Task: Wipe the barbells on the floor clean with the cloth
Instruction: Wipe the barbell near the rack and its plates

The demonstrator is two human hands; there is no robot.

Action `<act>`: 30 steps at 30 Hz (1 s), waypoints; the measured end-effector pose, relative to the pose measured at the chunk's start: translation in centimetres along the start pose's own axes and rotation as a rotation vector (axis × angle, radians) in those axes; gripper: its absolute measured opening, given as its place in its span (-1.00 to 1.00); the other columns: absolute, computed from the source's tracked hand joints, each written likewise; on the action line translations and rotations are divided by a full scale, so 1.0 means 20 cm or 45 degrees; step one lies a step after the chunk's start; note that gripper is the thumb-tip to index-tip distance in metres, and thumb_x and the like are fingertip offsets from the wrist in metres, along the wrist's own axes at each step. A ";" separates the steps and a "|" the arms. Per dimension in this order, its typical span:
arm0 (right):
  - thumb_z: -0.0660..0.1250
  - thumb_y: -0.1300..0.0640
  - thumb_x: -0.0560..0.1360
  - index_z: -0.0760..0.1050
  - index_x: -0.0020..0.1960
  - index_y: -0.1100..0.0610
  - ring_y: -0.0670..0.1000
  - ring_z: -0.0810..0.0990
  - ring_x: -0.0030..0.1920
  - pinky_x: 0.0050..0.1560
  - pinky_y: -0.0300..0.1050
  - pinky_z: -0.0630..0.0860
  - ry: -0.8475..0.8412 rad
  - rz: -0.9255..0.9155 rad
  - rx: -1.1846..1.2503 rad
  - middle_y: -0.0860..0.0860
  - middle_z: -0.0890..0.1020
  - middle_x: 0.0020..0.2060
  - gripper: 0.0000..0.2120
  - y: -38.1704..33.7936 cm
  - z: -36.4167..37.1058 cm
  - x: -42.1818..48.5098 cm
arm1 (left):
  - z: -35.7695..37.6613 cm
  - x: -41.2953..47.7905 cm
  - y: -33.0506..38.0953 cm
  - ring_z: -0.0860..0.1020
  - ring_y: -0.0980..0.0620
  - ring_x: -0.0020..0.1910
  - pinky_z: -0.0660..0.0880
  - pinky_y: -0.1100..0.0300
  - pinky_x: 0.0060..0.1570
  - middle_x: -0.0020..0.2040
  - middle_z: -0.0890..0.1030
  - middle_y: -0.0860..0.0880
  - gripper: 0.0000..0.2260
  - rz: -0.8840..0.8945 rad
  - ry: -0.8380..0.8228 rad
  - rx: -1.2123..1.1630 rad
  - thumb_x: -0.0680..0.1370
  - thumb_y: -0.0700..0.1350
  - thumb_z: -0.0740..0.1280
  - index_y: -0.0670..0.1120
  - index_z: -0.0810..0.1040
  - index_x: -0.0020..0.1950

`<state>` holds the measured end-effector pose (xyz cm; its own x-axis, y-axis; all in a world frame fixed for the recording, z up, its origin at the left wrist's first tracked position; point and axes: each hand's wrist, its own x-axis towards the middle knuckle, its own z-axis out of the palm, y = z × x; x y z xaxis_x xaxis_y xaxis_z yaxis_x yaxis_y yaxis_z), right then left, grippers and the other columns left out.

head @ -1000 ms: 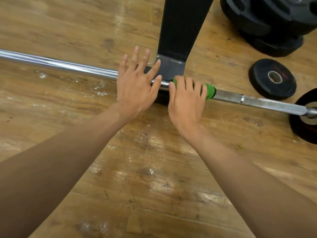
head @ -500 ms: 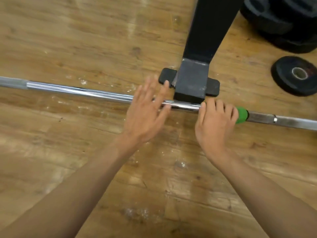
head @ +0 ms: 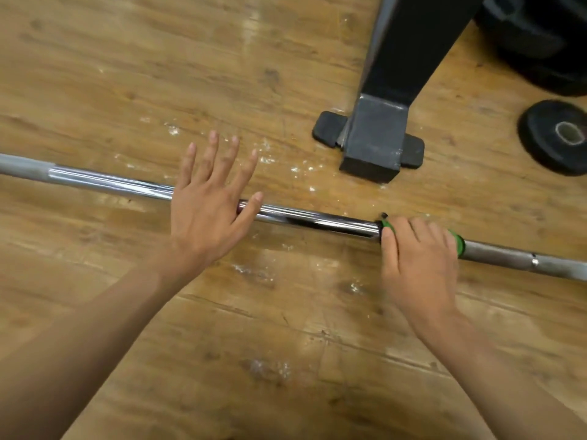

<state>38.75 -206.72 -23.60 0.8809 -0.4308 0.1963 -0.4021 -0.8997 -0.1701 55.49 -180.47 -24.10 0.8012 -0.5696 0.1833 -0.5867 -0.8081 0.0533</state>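
While right hand point(head: 419, 258) grips cloth point(head: 458, 244) round bar point(head: 317, 221) to wipe | left hand point(head: 206, 214), flat and spread, pins bar to its left, likely against rolling.

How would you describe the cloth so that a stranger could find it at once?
Find the chrome barbell lying across the wooden floor. Follow it rightward to the right hand, which grips it. The cloth is the bright green material under that hand, the only green thing in view.

left hand point(head: 206, 217) farther left along barbell point(head: 317, 221)
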 end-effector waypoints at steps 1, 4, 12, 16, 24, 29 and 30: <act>0.06 0.01 0.69 0.54 0.06 0.11 0.20 0.47 -0.09 0.10 0.15 0.36 0.014 0.087 -0.010 0.09 0.58 -0.12 -0.68 -0.05 0.00 -0.02 | 0.00 -0.03 0.00 0.02 -0.20 0.69 -0.07 -0.19 0.65 0.68 0.20 -0.17 -0.41 0.008 -0.002 0.002 0.73 0.23 -0.06 -0.02 0.21 0.69; 0.08 0.03 0.68 0.55 0.00 0.09 0.19 0.54 -0.11 0.08 0.11 0.36 0.006 0.001 0.008 0.06 0.61 -0.16 -0.71 -0.35 0.03 -0.05 | -0.03 -0.12 0.01 0.03 -0.19 0.69 -0.07 -0.18 0.65 0.68 0.18 -0.17 -0.42 0.020 -0.040 -0.003 0.73 0.22 -0.04 -0.02 0.22 0.69; 0.03 -0.09 0.66 0.39 0.40 0.17 0.18 0.56 -0.03 -0.03 0.10 0.45 -0.251 -0.657 -0.158 0.15 0.59 0.05 -0.54 -0.46 0.02 -0.19 | -0.14 -0.27 0.00 -0.01 -0.10 0.70 -0.11 0.04 0.65 0.70 0.08 -0.18 -0.24 -0.020 -0.461 -0.122 0.61 0.38 -0.25 0.02 0.03 0.72; 0.03 -0.11 0.65 0.31 0.47 0.14 0.21 0.55 -0.07 -0.09 0.11 0.47 -0.375 -0.797 -0.284 0.18 0.55 0.06 -0.50 -0.11 -0.09 -0.25 | -0.15 -0.30 0.00 -0.05 -0.12 0.70 -0.18 0.05 0.64 0.69 0.06 -0.21 -0.27 0.143 -0.444 -0.074 0.65 0.35 -0.25 -0.01 0.13 0.71; 0.05 -0.03 0.68 0.44 0.43 0.20 0.19 0.63 -0.15 -0.22 0.05 0.59 -0.379 -0.837 -0.148 0.12 0.64 -0.01 -0.54 -0.12 -0.15 -0.30 | -0.14 -0.42 0.05 0.15 -0.24 0.66 0.07 -0.25 0.61 0.63 0.30 -0.21 -0.34 0.159 -0.274 0.066 0.69 0.29 -0.05 -0.11 0.44 0.57; 0.40 -0.05 0.56 0.57 0.36 0.16 0.09 0.67 -0.19 -0.33 -0.09 0.56 -0.265 -0.908 -0.030 0.06 0.68 -0.03 -0.55 -0.49 -0.05 -0.28 | -0.11 -0.44 0.05 0.11 -0.22 0.67 0.09 -0.24 0.61 0.64 0.27 -0.20 -0.34 0.173 -0.157 0.084 0.71 0.29 -0.12 -0.06 0.41 0.60; 0.39 -0.06 0.56 0.56 0.38 0.16 0.07 0.67 -0.21 -0.36 -0.12 0.54 -0.252 -0.928 -0.003 0.05 0.68 -0.03 -0.53 -0.50 -0.04 -0.26 | -0.10 -0.44 0.04 0.10 -0.21 0.68 0.09 -0.25 0.61 0.65 0.25 -0.20 -0.35 0.171 -0.146 0.098 0.71 0.29 -0.14 -0.04 0.39 0.61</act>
<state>38.04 -195.62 -22.04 0.9523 0.2942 0.0812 0.2993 -0.9522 -0.0610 47.73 -175.90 -23.62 0.7268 -0.6832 0.0702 -0.6823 -0.7300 -0.0399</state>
